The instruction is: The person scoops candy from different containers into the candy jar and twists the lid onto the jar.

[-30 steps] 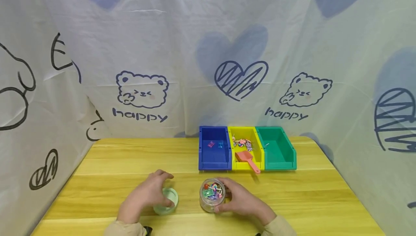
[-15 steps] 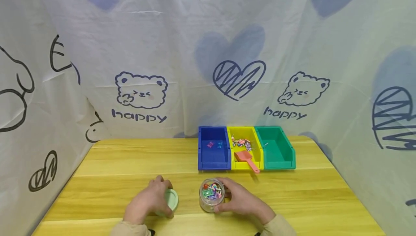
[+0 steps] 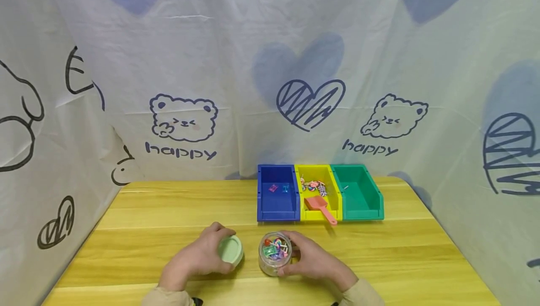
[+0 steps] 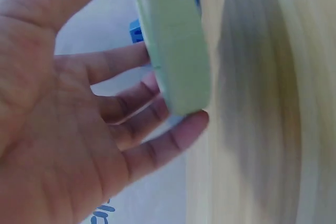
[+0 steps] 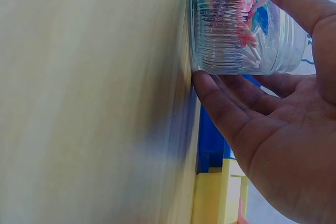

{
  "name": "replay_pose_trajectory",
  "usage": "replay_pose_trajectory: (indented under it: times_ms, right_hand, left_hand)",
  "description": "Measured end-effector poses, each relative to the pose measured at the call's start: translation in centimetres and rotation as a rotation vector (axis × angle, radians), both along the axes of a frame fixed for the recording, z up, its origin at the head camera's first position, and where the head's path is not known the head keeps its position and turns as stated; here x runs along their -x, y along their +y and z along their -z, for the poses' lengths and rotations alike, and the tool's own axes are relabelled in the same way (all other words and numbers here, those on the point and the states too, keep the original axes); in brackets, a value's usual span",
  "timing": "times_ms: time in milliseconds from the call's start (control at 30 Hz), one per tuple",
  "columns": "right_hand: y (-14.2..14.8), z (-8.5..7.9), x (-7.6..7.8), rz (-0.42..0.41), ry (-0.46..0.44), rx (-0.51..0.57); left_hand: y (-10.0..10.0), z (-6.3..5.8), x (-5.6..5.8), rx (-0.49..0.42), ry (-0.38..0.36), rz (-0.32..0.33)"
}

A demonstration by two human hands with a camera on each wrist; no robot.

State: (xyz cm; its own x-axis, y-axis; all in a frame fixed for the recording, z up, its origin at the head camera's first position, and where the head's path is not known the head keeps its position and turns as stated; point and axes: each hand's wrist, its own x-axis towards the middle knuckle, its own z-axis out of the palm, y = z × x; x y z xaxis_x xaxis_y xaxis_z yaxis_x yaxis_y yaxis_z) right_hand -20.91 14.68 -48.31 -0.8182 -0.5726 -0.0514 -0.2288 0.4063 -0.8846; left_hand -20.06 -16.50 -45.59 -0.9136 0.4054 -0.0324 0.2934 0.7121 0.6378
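A pale green round lid (image 3: 230, 251) is gripped by my left hand (image 3: 202, 255), thumb on the near side and fingers on the far side. In the left wrist view the lid (image 4: 178, 45) is tilted on edge above the table, its shadow beside it. My right hand (image 3: 314, 259) holds a clear jar (image 3: 270, 266) standing on the table, curled around its right side. The jar has no lid on it and contains small lollipops and wrapped candies (image 3: 276, 247). Ribbed glass shows on the jar (image 5: 220, 24) in the right wrist view.
Behind the jar stand three joined bins: blue (image 3: 278, 214) with two small candies, yellow (image 3: 337, 198) with several lollipops, and green (image 3: 363, 193) with a small white stick. A pink scoop (image 3: 321, 206) leans over the yellow bin's front. A printed curtain (image 3: 236, 62) surrounds the table.
My left hand has closed around the lid, raised it off the table and carried it a little to the right toward the jar. My right hand and the jar have stayed put.
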Motion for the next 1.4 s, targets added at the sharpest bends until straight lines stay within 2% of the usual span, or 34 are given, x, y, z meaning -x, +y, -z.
replay_pose_trajectory:
  times_ms: [200, 400, 567, 700, 1000, 1200, 1400]
  right_hand:
    - [0.0, 0.0, -0.1, -0.001, -0.005, 0.003]
    - [0.2, 0.3, 0.1, -0.002, 0.028, -0.002]
    - [0.4, 0.4, 0.1, -0.003, 0.048, -0.002]
    - [0.5, 0.3, 0.1, 0.004, 0.048, -0.029]
    - [0.6, 0.0, 0.3, 0.003, 0.091, -0.141]
    - [0.7, -0.1, 0.3, 0.001, 0.068, -0.134]
    - [0.7, -0.3, 0.2, 0.010, 0.026, -0.129]
  left_hand:
    - [0.6, -0.5, 0.3, -0.074, 0.074, -0.011]
    - [1.7, -0.8, 0.4, -0.122, 0.159, -0.004]
    - [3.2, -1.3, 0.4, -0.163, 0.203, 0.044]
    - [4.6, -1.7, 0.3, -0.183, 0.200, 0.082]
    - [7.5, -2.0, 0.4, -0.136, 0.187, 0.148]
    - [8.5, -1.7, 0.3, -0.075, 0.213, 0.160]
    - [8.9, -1.3, 0.1, -0.070, 0.206, 0.168]
